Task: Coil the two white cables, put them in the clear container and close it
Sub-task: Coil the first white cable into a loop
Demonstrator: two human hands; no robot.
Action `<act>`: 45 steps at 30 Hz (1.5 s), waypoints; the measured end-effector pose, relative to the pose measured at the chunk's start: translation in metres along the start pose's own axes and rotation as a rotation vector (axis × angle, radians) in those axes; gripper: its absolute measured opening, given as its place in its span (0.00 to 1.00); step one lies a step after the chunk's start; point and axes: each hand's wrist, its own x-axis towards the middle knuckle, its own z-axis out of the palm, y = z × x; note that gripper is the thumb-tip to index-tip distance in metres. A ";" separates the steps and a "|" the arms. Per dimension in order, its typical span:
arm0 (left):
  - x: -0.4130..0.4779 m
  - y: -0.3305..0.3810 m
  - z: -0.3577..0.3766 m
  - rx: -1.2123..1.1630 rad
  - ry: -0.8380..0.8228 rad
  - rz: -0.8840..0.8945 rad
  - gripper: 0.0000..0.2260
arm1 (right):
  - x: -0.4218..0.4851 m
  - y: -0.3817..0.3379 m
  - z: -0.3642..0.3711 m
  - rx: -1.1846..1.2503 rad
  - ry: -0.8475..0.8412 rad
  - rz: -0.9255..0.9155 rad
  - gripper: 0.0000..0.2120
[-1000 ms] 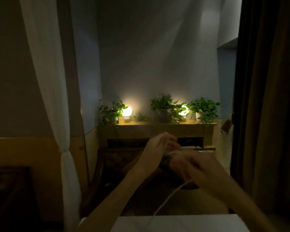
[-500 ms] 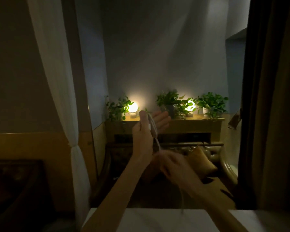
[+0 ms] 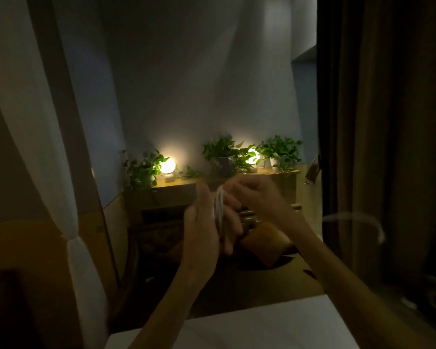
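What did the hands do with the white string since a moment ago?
The right hand swung up from below to the top of the left hand, laying more white cable around it. The loose cable end, hanging down before, now whips out to the right as a blur. The left hand stayed raised, holding the loops; the lamps and plants are unchanged.

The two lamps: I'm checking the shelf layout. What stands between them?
In the head view, a potted plant stands between the left lamp and the right lamp.

Cable tail (image 3: pixel 358 220) motion-blurred; right hand (image 3: pixel 257 195) blurred; container unseen.
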 end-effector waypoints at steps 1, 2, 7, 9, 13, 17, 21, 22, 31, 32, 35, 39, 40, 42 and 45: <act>0.009 0.000 0.000 -0.050 0.029 0.000 0.30 | -0.003 0.006 0.013 0.102 -0.039 0.071 0.09; 0.018 -0.005 -0.001 -0.084 0.065 -0.002 0.30 | -0.009 0.013 0.027 0.104 -0.041 0.108 0.11; 0.057 -0.015 -0.025 -0.132 0.268 0.033 0.23 | -0.059 0.028 0.052 -0.151 -0.154 0.208 0.12; 0.055 -0.030 -0.036 0.124 0.212 0.017 0.22 | -0.069 0.023 0.047 -0.271 -0.246 0.162 0.09; 0.003 -0.067 -0.032 0.366 -0.073 -0.098 0.19 | -0.041 0.013 0.011 -0.814 -0.031 -0.108 0.07; -0.032 -0.035 -0.012 0.137 -0.005 -0.047 0.26 | -0.014 0.028 -0.002 -0.272 0.068 -0.097 0.06; 0.000 -0.015 -0.012 -0.026 0.173 -0.011 0.27 | -0.028 0.040 0.043 0.109 -0.051 0.179 0.11; 0.014 -0.017 -0.017 -0.055 0.205 -0.013 0.27 | -0.041 0.038 0.055 0.060 -0.085 0.182 0.11; -0.013 -0.044 -0.025 0.252 -0.010 -0.084 0.24 | -0.021 0.019 0.007 -0.709 -0.003 -0.298 0.07; -0.015 -0.040 -0.020 0.162 -0.005 -0.115 0.27 | -0.016 0.022 0.009 -0.483 0.030 -0.273 0.04; -0.002 -0.034 -0.015 -0.142 0.148 -0.200 0.28 | -0.021 0.025 0.036 0.131 0.044 0.005 0.08; 0.007 -0.053 -0.018 -0.281 0.329 -0.358 0.22 | -0.043 0.035 0.060 0.528 -0.042 0.357 0.15; 0.006 -0.060 -0.020 -0.297 0.371 -0.412 0.21 | -0.047 0.040 0.064 0.576 -0.044 0.415 0.15; 0.004 -0.073 -0.026 -0.246 0.400 -0.513 0.19 | -0.053 0.049 0.072 0.602 -0.011 0.495 0.15; 0.005 -0.083 -0.038 -0.094 0.269 -0.715 0.20 | -0.067 0.064 0.080 0.565 0.068 0.537 0.13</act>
